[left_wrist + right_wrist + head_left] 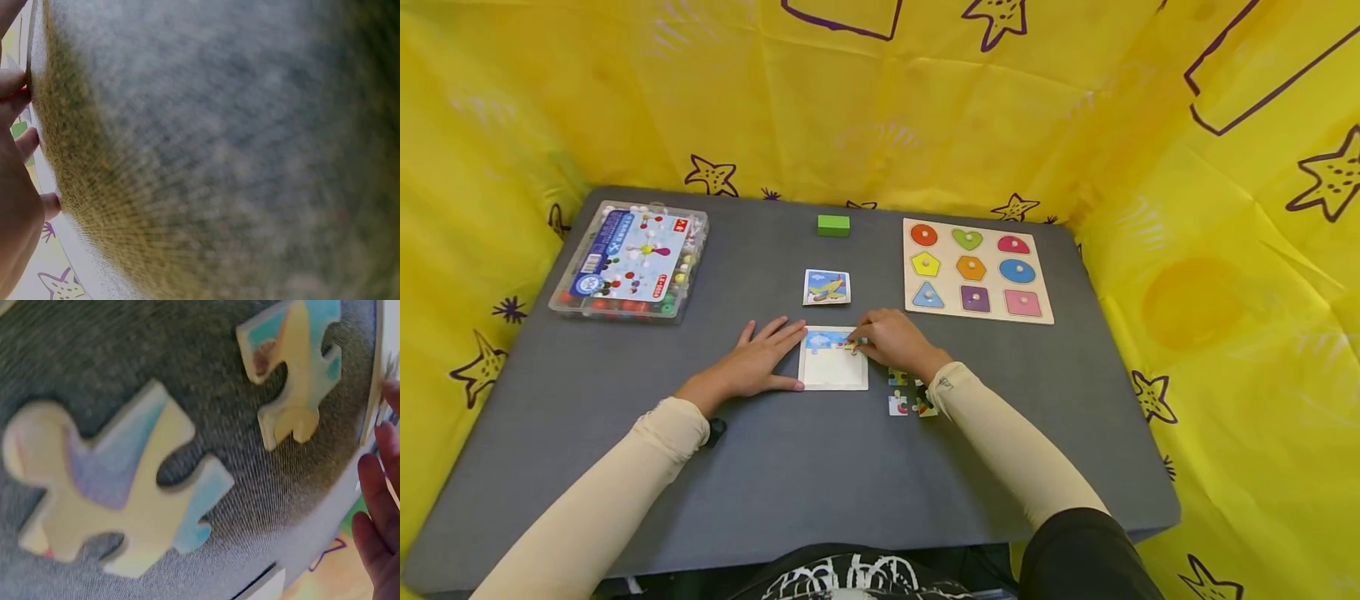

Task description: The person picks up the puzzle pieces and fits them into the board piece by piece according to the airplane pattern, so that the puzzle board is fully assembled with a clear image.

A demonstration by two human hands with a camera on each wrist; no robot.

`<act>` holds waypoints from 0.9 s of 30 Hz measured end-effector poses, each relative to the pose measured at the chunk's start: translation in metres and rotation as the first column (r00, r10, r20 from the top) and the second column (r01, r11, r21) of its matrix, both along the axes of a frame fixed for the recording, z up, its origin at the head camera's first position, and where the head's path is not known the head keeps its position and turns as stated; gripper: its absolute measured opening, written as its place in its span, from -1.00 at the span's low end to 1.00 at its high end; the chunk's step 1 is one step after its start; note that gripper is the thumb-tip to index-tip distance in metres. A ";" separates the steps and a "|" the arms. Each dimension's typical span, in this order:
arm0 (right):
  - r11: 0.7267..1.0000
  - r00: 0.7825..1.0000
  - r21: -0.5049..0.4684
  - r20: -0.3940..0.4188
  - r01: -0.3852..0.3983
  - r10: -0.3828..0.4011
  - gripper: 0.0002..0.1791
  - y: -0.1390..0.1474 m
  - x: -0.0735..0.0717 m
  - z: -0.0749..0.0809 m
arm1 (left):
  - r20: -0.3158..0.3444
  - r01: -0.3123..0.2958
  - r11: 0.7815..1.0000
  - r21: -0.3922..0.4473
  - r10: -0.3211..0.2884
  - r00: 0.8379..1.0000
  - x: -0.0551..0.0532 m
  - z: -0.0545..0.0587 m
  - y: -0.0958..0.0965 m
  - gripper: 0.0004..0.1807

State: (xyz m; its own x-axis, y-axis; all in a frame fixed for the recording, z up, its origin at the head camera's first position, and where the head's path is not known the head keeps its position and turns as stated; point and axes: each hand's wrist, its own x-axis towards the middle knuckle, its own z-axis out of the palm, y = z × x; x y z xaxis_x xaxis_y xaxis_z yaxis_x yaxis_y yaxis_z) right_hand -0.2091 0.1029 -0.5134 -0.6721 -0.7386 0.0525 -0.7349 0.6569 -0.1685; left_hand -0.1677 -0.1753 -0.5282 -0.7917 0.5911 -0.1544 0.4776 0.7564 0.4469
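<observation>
A white puzzle tray (835,377) lies in the middle of the table, blue sky pieces (824,338) along its top. My left hand (748,362) rests with fingers spread, fingertips and thumb at the tray's left edge; in the left wrist view that hand (15,187) shows only at the margin. At the tray's upper right, my right hand (897,340) pinches a small puzzle piece (852,343), partly hidden by the fingers. Several loose jigsaw pieces (898,406) lie under the right wrist, and two of them, a nearer piece (150,506) and a farther piece (300,369), fill the right wrist view.
Beyond the tray lies a square airplane picture (827,287), with a green block (833,226) farther back. A shape board (951,267) with colored knobbed pieces lies at the back right. A clear case of colored balls (628,262) sits at the back left. Yellow cloth surrounds the table.
</observation>
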 end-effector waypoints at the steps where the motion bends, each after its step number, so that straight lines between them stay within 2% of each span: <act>1: 1.000 1.000 0.009 0.005 0.009 -0.009 -0.76 0.000 0.002 -0.001 | 0.002 0.003 1.000 0.000 -0.003 1.000 0.000 -0.001 0.001 0.05; 8: 1.000 0.997 0.017 0.081 0.018 -0.019 -0.69 0.009 0.004 0.003 | -0.007 0.011 1.000 -0.006 -0.011 1.000 -0.003 -0.003 0.005 0.05; 12: 0.999 0.987 -0.018 0.158 0.038 -0.035 -0.68 0.033 0.009 0.010 | -0.006 0.004 1.000 -0.010 -0.004 1.000 -0.004 -0.003 0.001 0.05; 15: 1.000 0.984 0.004 0.178 0.021 -0.022 -0.68 0.053 0.017 0.011 | 0.002 -0.008 1.000 -0.021 0.008 1.000 -0.004 -0.002 -0.005 0.07; 18: 0.999 0.987 0.016 0.158 -0.032 0.029 -0.69 0.066 0.025 0.005 | -0.002 -0.017 1.000 -0.025 0.017 1.000 -0.003 -0.001 -0.009 0.07; 21: 0.998 0.992 -0.014 0.104 -0.068 0.069 -0.72 0.070 0.031 -0.001 | 0.001 -0.016 1.000 -0.019 0.016 1.000 -0.004 0.000 -0.009 0.07; 24: 0.998 0.997 -0.037 0.051 -0.053 0.055 -0.75 0.064 0.034 -0.001 | 0.015 -0.001 1.000 -0.019 0.001 1.000 -0.005 -0.002 -0.006 0.06; 27: 0.998 0.999 -0.053 0.026 -0.027 0.028 -0.75 0.043 0.036 0.005 | 0.025 0.013 1.000 -0.011 -0.012 1.000 -0.006 -0.003 -0.002 0.05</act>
State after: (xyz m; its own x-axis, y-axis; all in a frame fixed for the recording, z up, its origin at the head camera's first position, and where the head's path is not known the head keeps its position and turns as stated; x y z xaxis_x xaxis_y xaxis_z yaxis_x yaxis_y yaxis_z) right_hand -0.1731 0.1462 -0.5087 -0.6532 -0.7536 0.0736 -0.7474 0.6261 -0.2222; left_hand -0.1741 -0.1771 -0.5310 -0.7802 0.5990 -0.1802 0.4760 0.7555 0.4502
